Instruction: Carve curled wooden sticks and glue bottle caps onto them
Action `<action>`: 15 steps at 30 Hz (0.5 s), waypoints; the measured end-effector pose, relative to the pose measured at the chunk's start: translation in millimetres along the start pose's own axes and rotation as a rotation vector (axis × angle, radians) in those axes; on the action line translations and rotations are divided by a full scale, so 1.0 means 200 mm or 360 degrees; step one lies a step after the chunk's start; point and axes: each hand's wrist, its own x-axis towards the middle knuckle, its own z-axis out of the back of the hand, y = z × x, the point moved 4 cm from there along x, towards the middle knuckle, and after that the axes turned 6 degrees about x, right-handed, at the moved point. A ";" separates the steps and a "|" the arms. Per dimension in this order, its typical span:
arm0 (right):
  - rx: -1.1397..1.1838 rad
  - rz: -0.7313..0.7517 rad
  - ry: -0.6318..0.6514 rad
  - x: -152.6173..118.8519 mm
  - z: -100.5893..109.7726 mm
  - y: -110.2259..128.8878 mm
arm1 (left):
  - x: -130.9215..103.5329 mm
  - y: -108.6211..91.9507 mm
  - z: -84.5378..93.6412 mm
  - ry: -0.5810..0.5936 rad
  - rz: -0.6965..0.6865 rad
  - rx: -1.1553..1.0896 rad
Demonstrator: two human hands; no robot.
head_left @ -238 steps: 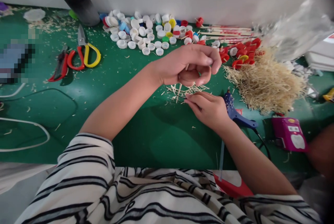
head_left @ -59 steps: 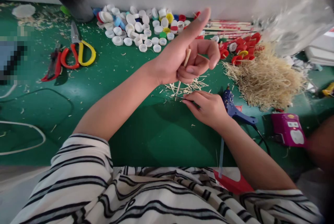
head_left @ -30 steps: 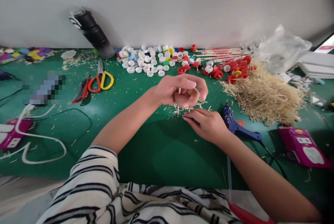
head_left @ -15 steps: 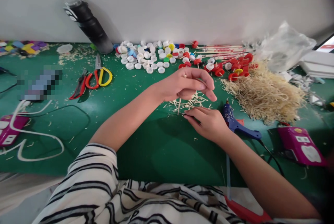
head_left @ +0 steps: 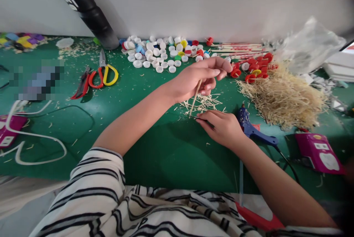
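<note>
My left hand (head_left: 195, 76) is raised over the middle of the green table, its fingers bent around a thin wooden stick (head_left: 195, 98). That stick slants down out of the palm, its lower end near my right fingertips. With thumb and forefinger, my right hand (head_left: 221, 128) pinches a thin dark tool (head_left: 195, 118); whether it is tweezers or a blade I cannot tell. The tool's tip meets or lies very close to the stick's lower end. Just behind lies a loose heap of pale thin strips (head_left: 207, 100).
Behind are bottle caps (head_left: 155, 52), red cap pieces (head_left: 251, 69) and a black bottle (head_left: 96, 23). Scissors (head_left: 106, 69) and red-handled cutters (head_left: 83, 84) lie left. On the right are a blue glue gun (head_left: 250, 128), a pile of pale fibres (head_left: 284, 97) and a magenta box (head_left: 318, 152).
My left hand has turned and moved slightly up, so the stick now tilts and more of it shows. My right hand keeps its pinch, almost in place. The view has shifted a little.
</note>
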 end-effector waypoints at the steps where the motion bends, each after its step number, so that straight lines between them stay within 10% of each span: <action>1: -0.0005 0.0011 -0.0006 0.00 0.00 0.00 | 0.00 -0.01 0.00 -0.0051 0.0001 -0.0025; 15: -0.0198 0.0008 -0.0118 0.03 0.03 0.01 | -0.01 0.01 -0.09 -0.0143 -0.0001 0.0030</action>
